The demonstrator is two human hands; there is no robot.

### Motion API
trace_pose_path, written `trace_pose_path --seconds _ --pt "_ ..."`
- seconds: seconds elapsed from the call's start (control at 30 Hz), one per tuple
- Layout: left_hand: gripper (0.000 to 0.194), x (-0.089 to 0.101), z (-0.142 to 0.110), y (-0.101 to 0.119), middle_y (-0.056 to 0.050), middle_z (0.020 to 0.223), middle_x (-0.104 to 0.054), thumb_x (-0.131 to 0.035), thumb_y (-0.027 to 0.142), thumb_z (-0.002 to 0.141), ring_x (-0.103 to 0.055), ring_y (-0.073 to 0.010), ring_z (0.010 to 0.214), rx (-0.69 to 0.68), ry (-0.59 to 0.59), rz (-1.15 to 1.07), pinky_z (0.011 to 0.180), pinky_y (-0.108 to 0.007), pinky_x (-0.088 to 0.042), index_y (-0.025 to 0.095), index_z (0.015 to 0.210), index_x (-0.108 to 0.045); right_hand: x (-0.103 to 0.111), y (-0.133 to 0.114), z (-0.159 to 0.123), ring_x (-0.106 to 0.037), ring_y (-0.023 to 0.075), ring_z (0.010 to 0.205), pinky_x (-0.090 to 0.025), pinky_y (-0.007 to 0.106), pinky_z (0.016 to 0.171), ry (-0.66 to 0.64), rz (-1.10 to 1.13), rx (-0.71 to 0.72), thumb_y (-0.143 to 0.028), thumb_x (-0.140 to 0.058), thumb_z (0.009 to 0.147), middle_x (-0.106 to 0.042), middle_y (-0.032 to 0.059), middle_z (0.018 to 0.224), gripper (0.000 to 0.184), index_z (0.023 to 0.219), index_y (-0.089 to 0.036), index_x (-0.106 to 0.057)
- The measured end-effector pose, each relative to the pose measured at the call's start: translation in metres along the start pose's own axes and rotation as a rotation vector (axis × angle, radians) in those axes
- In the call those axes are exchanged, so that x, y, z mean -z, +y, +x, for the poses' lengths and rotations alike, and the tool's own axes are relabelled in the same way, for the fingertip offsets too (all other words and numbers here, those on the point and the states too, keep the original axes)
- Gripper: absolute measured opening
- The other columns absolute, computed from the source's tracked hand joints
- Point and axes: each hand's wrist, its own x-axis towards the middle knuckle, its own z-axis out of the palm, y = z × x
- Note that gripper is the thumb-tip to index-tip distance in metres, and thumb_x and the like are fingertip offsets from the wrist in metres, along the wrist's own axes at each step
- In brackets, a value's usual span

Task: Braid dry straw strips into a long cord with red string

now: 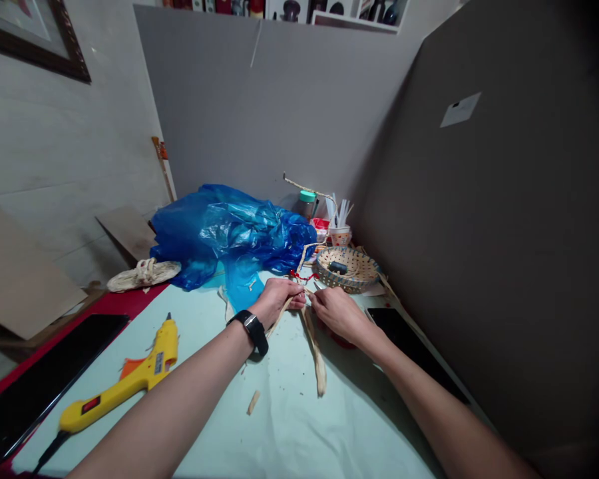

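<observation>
A braid of pale plant fibre (305, 251) runs from a small hook at the back wall down to my hands. My left hand (283, 294), with a black watch on its wrist, is closed with the braid's lower end pinched in its fingers. Close beside it on the right, my right hand (340, 314) pinches a fibre strand at the same spot; its fingertips partly hide the strand. Loose fibre strips (314, 356) hang toward me over the cloth. A red cord (304, 276) lies just beyond my fingers. Something red is partly hidden under my right hand.
A yellow glue gun (150, 372) lies at left beside a dark flat panel (54, 379). Behind are a blue plastic bag (229, 226), a woven basket (359, 269) and a cup of white sticks (340, 236). A black tablet-like slab (414, 349) lies right.
</observation>
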Motion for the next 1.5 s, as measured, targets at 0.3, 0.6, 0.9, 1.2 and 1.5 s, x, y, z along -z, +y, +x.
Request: trace_pose_path --seconds 0.3,0.6,0.9,1.2,1.5 --pt "0.012 -0.003 0.0 0.0 -0.004 0.049 -0.058 -0.06 0.003 0.067 -0.051 -0.0068 0.039 -0.04 0.079 -0.001 0.041 -0.017 -0.042 0.006 0.055 -0.059 0.004 0.001 0.0 -0.06 0.0144 0.055 -0.036 0.022 0.054 0.02 -0.043 -0.017 -0.039 -0.032 0.095 -0.068 0.0121 0.069 0.049 0.068 -0.014 -0.065" --pt "0.016 0.002 0.001 -0.003 -0.006 0.049 -0.059 -0.059 -0.002 0.071 -0.056 -0.0097 0.042 -0.011 -0.005 -0.02 0.048 -0.021 -0.048 0.006 0.057 -0.06 0.003 -0.001 -0.001 -0.06 0.0147 0.057 -0.034 0.022 0.052 0.045 -0.117 -0.005 -0.038 -0.031 0.097 -0.068 0.0123 0.072 0.048 0.074 -0.015 -0.065" --pt "0.01 0.008 0.002 0.0 -0.005 0.052 -0.059 -0.064 0.005 0.073 -0.055 -0.0084 0.043 0.033 -0.084 -0.014 0.048 -0.019 -0.049 0.005 0.063 -0.064 -0.005 0.004 0.004 -0.064 0.0221 0.068 -0.027 0.027 0.051 0.069 -0.162 0.007 -0.038 -0.032 0.096 -0.068 0.0127 0.073 0.046 0.076 -0.016 -0.068" --pt "0.011 0.004 0.003 -0.002 -0.002 0.05 -0.057 -0.063 0.009 0.068 -0.052 -0.0071 0.042 -0.026 0.031 0.07 0.041 -0.017 -0.042 0.008 0.057 -0.062 -0.002 0.004 0.004 -0.064 0.0224 0.065 -0.026 0.028 0.051 0.031 -0.154 -0.017 -0.04 -0.028 0.097 -0.067 0.0137 0.071 0.05 0.076 -0.015 -0.066" --pt "0.006 0.003 0.0 -0.001 -0.003 0.051 -0.058 -0.063 0.009 0.064 -0.052 -0.0071 0.042 -0.038 0.047 0.066 0.043 -0.018 -0.042 0.007 0.058 -0.063 0.009 0.011 0.003 -0.063 0.0209 0.067 -0.024 0.026 0.05 0.081 -0.097 -0.082 -0.039 -0.036 0.094 -0.066 0.0098 0.076 0.033 0.098 -0.016 -0.059"
